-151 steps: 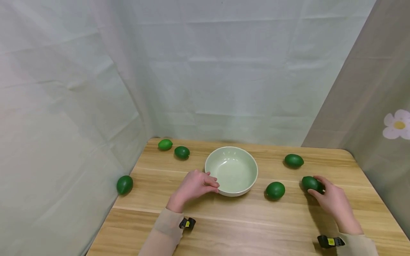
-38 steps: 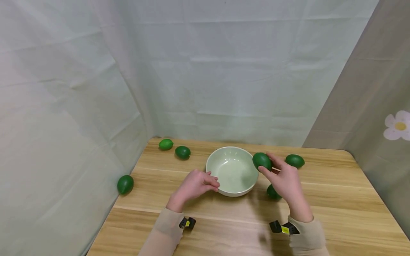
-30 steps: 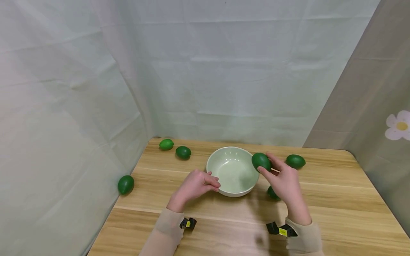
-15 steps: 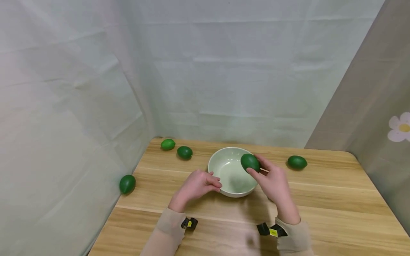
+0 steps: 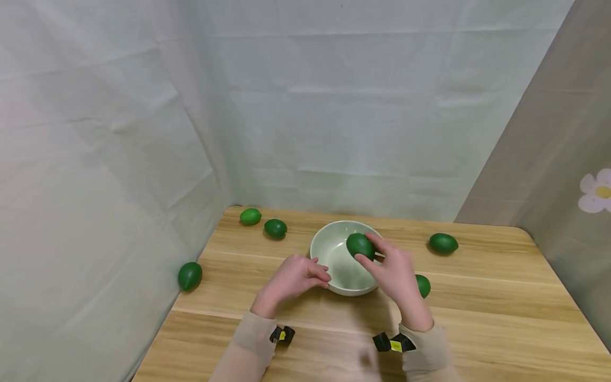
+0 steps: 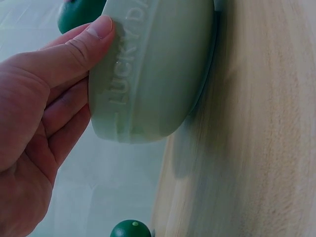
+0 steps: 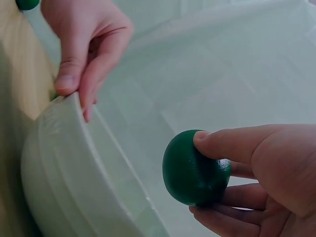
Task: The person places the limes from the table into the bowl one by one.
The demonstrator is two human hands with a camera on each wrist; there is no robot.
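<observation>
A pale green bowl [image 5: 341,276] stands on the wooden table, with raised lettering on its outer wall in the left wrist view. My left hand [image 5: 297,277] pinches the bowl's near-left rim, thumb outside and fingers inside. Over the bowl, my right hand [image 5: 392,270] holds a dark green lime [image 5: 360,247] between thumb and fingers. In the right wrist view this lime [image 7: 190,168] is above the rim and apart from the bowl. Partly behind my right wrist, another dark green lime [image 5: 423,285] lies on the table.
At the back left lie a brighter green lime [image 5: 250,216] and a dark lime [image 5: 275,228]. One more lime [image 5: 190,276] sits at the table's left edge, and another lime [image 5: 443,243] lies at the back right. Pale cloth [image 5: 334,132] hangs behind the table [image 5: 501,297].
My right hand lifted the lime from the table's right side and carried it left over the bowl. Lately it has moved further left. My left hand has stayed on the rim.
</observation>
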